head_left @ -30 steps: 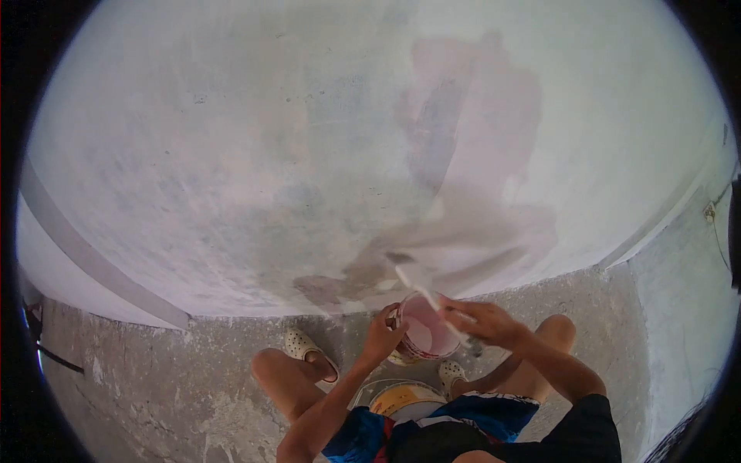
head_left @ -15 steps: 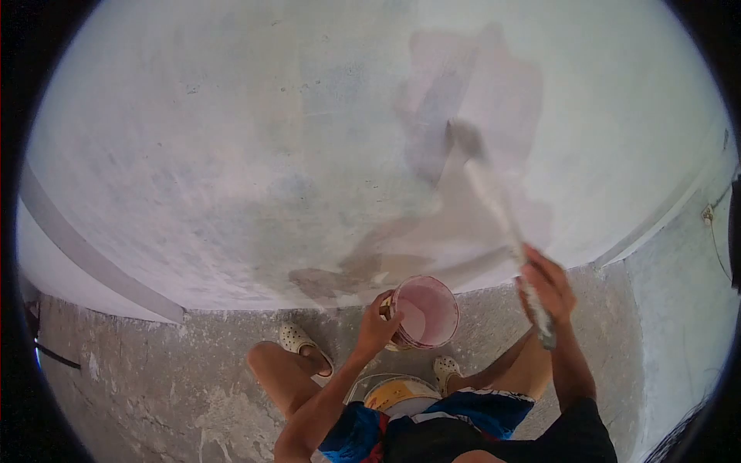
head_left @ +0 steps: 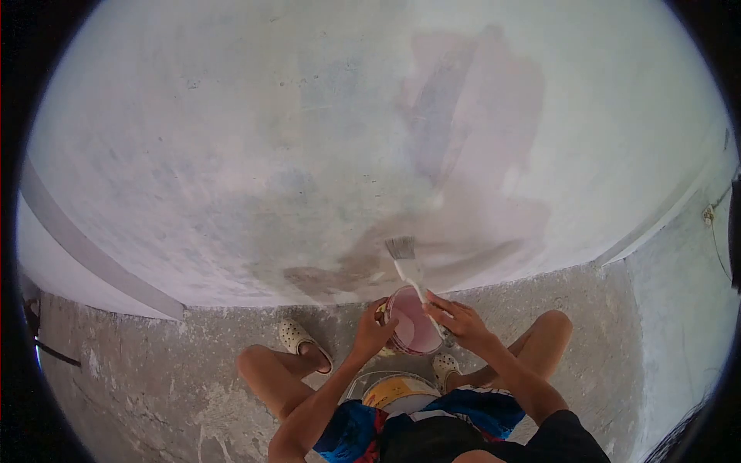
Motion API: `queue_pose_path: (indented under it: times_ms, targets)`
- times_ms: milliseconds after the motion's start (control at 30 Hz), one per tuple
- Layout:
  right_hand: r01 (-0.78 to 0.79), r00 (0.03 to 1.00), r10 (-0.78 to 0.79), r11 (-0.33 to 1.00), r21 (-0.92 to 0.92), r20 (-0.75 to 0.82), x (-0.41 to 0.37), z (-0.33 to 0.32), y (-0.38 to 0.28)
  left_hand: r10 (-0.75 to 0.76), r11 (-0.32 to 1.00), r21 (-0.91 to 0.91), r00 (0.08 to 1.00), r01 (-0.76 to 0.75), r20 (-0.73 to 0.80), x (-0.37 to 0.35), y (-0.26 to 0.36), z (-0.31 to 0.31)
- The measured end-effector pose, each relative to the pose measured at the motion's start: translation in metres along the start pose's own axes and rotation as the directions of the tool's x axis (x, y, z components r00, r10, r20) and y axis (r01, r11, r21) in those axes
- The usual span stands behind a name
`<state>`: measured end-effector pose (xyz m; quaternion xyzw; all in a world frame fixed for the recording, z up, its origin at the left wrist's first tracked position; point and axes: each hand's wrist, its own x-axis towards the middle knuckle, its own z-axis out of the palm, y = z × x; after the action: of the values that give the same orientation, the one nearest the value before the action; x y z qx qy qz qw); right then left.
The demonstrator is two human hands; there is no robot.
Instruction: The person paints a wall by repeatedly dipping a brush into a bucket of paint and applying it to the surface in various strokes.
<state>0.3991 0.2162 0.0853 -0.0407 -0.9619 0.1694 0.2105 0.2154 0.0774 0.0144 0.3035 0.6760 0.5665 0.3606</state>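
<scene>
My left hand [head_left: 375, 327] grips the rim of a small round bucket [head_left: 404, 322] with pale pink liquid inside. In my right hand [head_left: 457, 318] is the handle of a long paint brush [head_left: 408, 266]. Its bristles point up and away, in front of the wall [head_left: 309, 170], just beyond the bucket; whether they touch it I cannot tell. The brush handle passes over the bucket's right side. On the wall, a pinkish damp patch [head_left: 502, 100] spreads at the upper right, with darker smears lower down.
Below the small bucket, a yellow and white bucket [head_left: 397, 390] with a wire handle stands between my legs. My feet wear cream clogs [head_left: 296, 337] on the rough concrete floor [head_left: 208, 370]. A side wall [head_left: 671, 309] bounds the right, with a cable hanging on it.
My right hand has moved left and down with the brush, from the pinkish patch to beside the small bucket. The small bucket has shifted slightly left and tilted. My right knee has moved outward.
</scene>
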Motion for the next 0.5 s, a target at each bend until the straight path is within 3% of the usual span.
queue_pose_path:
  times_ms: [67, 233, 367, 433, 500]
  targets:
    - [-0.015, 1.0, 0.015, 1.0, 0.011, 0.005, -0.003, 0.011, 0.003, 0.131, 0.988, 0.083, 0.991, -0.129, -0.022, 0.001, -0.012, -0.001]
    - [0.005, 1.0, -0.003, 0.996, 0.09, -0.015, 0.0, 0.012, -0.002, 0.077, 0.995, 0.062, 0.997, -0.078, 0.011, -0.005, -0.005, -0.006]
    - [0.024, 1.0, -0.021, 0.991, 0.135, -0.021, 0.007, -0.03, -0.025, 0.013, 0.996, 0.091, 1.0, -0.015, 0.019, -0.007, 0.004, -0.009]
    - [0.09, 0.976, -0.064, 0.989, 0.116, -0.208, 0.017, -0.055, -0.037, 0.005, 0.993, 0.114, 0.999, -0.009, 0.035, -0.008, 0.002, -0.012]
    - [0.096, 0.957, -0.062, 0.99, 0.107, -0.282, 0.025, -0.07, -0.046, -0.005, 0.99, 0.14, 0.999, -0.002, 0.051, -0.006, 0.006, -0.013]
